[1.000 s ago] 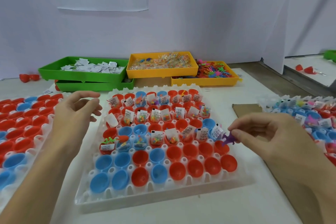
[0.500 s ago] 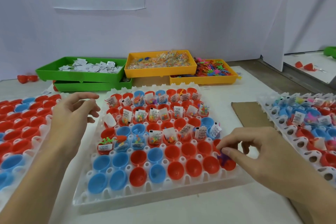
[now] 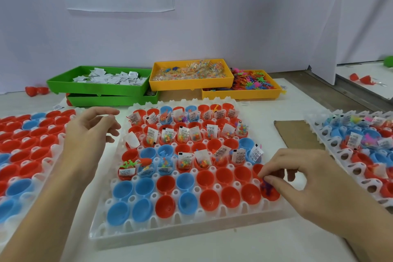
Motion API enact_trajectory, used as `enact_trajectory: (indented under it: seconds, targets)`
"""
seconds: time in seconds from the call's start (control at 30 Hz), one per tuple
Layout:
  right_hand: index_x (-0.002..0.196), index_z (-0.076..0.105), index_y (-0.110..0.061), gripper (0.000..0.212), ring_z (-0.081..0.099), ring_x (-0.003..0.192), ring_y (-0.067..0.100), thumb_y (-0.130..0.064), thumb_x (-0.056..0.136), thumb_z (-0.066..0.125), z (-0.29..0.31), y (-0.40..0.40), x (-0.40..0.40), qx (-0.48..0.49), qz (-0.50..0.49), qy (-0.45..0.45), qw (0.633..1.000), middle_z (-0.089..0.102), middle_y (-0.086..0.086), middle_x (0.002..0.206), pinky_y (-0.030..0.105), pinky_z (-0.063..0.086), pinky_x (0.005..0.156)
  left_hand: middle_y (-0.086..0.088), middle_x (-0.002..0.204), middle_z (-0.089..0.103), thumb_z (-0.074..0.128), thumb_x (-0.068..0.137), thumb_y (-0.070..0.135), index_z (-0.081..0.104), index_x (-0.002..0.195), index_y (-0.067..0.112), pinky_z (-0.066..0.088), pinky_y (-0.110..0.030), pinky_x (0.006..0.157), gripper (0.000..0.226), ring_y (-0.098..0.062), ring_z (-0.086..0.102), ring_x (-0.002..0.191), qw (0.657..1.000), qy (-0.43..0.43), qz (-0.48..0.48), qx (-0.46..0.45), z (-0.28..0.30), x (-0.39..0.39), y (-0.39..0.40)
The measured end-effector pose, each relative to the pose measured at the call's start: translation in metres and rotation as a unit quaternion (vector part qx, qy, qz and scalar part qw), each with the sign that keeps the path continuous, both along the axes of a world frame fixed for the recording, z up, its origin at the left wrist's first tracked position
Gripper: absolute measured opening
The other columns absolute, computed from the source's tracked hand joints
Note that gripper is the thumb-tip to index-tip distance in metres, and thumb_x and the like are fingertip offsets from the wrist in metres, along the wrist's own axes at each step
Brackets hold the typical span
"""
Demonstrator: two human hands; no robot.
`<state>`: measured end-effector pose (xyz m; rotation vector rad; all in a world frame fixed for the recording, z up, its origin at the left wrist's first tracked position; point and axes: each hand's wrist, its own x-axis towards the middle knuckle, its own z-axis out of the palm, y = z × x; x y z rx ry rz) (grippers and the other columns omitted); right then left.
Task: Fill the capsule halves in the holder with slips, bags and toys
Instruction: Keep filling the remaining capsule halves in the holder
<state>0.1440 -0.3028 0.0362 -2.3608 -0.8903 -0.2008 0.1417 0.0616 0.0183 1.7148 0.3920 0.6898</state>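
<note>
A white holder (image 3: 191,225) in front of me carries rows of red and blue capsule halves. The far rows hold slips, bead bags and small toys; the two near rows are bare. My right hand (image 3: 308,181) pinches a small purple toy (image 3: 266,186) inside the red half (image 3: 273,194) at the near right corner. My left hand (image 3: 89,134) hovers with fingers spread over the holder's left edge, holding nothing.
At the back stand a green tray of paper slips (image 3: 102,80), a yellow tray of bead bags (image 3: 189,74) and a yellow tray of toys (image 3: 251,83). A holder of bare halves (image 3: 23,147) lies left, a filled holder (image 3: 361,147) right, brown cardboard (image 3: 295,134) between.
My right hand has carried the purple toy from beside the third row down to the near right corner half. The left hand has stayed almost still.
</note>
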Motion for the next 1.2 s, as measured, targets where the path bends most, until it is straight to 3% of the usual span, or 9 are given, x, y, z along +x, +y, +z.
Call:
enact_trajectory:
  seconds: [0.5, 0.77, 1.07, 1.2]
  targets:
    - [0.077, 0.076, -0.034, 0.033, 0.059, 0.069, -0.011, -0.004, 0.070, 0.084, 0.001, -0.002, -0.004, -0.015, -0.032, -0.015, 0.999, 0.065, -0.035, 0.075, 0.001, 0.037, 0.059, -0.005, 0.080, 0.067, 0.053, 0.096, 0.005, 0.069, 0.091, 0.024, 0.049, -0.033, 0.069, 0.026, -0.019, 0.060, 0.075, 1.000, -0.001, 0.003, 0.001, 0.000, 0.001, 0.000]
    - [0.083, 0.077, -0.034, 0.029, 0.061, 0.075, -0.002, -0.006, 0.075, 0.081, -0.003, -0.003, -0.004, -0.015, -0.032, 0.001, 0.999, 0.068, -0.026, 0.076, 0.011, 0.043, 0.059, -0.003, 0.078, 0.067, 0.053, 0.096, 0.005, 0.070, 0.090, 0.024, 0.049, -0.033, 0.069, 0.026, -0.018, 0.060, 0.074, 1.000, -0.004, 0.005, -0.002, -0.001, 0.001, 0.001]
    - [0.086, 0.077, -0.036, 0.033, 0.060, 0.074, -0.005, -0.004, 0.077, 0.078, 0.008, -0.004, 0.005, 0.002, -0.047, -0.040, 0.998, 0.067, -0.027, 0.073, 0.011, 0.044, 0.061, 0.000, 0.074, 0.067, 0.054, 0.095, 0.004, 0.070, 0.088, 0.025, 0.048, -0.032, 0.067, 0.028, -0.017, 0.060, 0.072, 1.000, -0.006, 0.008, -0.002, -0.004, 0.003, 0.005]
    - [0.090, 0.077, -0.032, 0.028, 0.061, 0.083, -0.010, -0.005, 0.084, 0.071, 0.030, 0.008, 0.034, 0.044, -0.052, -0.053, 0.996, 0.067, -0.029, 0.078, 0.007, 0.048, 0.070, -0.004, 0.083, 0.066, 0.052, 0.095, 0.003, 0.069, 0.090, 0.025, 0.049, -0.034, 0.071, 0.028, -0.017, 0.059, 0.078, 1.000, -0.007, 0.025, 0.001, -0.009, 0.004, 0.009]
